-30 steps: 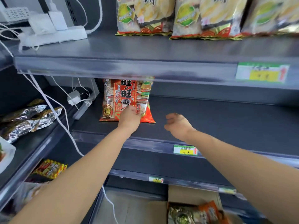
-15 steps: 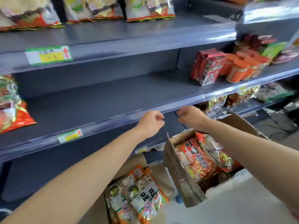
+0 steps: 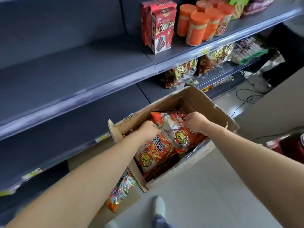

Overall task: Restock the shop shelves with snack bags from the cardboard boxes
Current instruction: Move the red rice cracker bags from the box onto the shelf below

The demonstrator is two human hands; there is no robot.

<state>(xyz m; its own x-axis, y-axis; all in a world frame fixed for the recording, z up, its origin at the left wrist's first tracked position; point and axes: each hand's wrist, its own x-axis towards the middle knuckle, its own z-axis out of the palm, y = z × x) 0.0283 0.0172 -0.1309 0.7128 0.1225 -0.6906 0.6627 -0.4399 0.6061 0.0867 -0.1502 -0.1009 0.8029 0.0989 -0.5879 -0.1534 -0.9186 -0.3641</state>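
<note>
Red cartons (image 3: 160, 27), orange canisters (image 3: 199, 28) above cardboard box (image 3: 197, 100)

Red snack bags (image 3: 156, 152) in cardboard box (image 3: 194, 99)

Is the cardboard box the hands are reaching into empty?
No, the left hand and right hand grip red snack bags inside the cardboard box.

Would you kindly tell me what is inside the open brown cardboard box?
The open brown cardboard box holds red-orange plastic snack bags; the left hand and right hand grip the top one. Whatever lies beneath them is covered.
</note>
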